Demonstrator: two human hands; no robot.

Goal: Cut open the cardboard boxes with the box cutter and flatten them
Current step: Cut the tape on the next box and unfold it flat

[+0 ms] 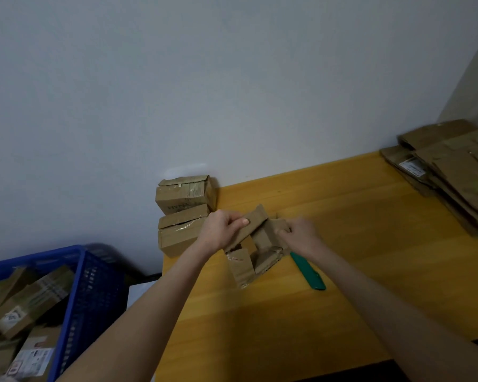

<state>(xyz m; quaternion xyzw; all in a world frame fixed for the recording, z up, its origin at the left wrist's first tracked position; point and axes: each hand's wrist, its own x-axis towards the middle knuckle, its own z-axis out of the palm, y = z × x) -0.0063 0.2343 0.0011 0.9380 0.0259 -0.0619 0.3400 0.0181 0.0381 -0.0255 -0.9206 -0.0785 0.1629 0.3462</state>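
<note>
At frame centre, left hand grips a flap of the opened box; right hand apparently pinches its far side, view poor. Box cutter lies idle beside it. Flattening under way; next, press panels down.

We log brown cardboard boxes, green box cutter, yellow-orange wood-grain table, blue lattice basket, pale grey wall, white labels.

The blue plastic lattice basket runs off the left and bottom edges with its far rim blurred, the stack of flattened brown cardboard is cut by the right edge, and the green box cutter has its top end hidden under the right forearm.
</note>
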